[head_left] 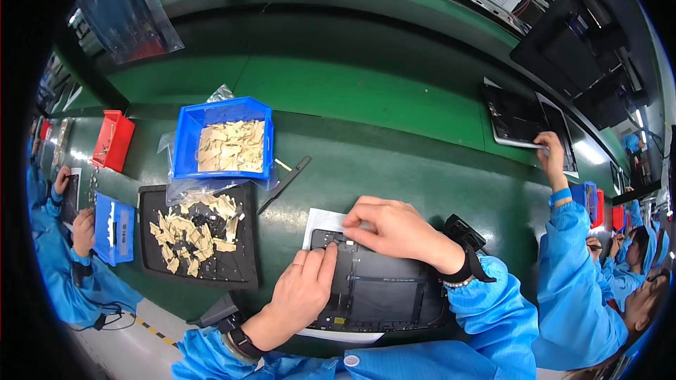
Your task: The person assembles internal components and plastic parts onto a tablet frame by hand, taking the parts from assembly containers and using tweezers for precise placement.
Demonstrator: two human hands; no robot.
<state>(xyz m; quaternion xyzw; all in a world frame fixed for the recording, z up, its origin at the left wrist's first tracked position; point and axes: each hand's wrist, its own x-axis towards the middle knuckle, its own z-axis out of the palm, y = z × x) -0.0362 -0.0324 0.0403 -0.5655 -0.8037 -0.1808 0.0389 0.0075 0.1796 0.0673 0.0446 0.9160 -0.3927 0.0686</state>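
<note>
A black flat device housing point(384, 288), perhaps a laptop or tablet shell, lies in front of me on a white sheet point(320, 222). My left hand point(304, 288) rests on its left part, index and middle fingers stretched out with the tips pressing near the upper left corner. At that same corner, my right hand point(394, 229) is closed, thumb and forefinger pinched at the edge; whatever they hold is hidden. Small parts and a yellow label show inside the housing. Each wrist wears a black strap; the right one carries a black box-shaped unit point(465, 232).
A black tray point(144, 239) holds tan paper-like scraps and small black bits. Behind it stands a blue bin point(224, 109) full of similar pieces. A dark, thin stick-like tool point(285, 183) lies alongside. Co-workers' arms reach in left and right; one hand point(553, 151) touches a dark panel point(514, 116).
</note>
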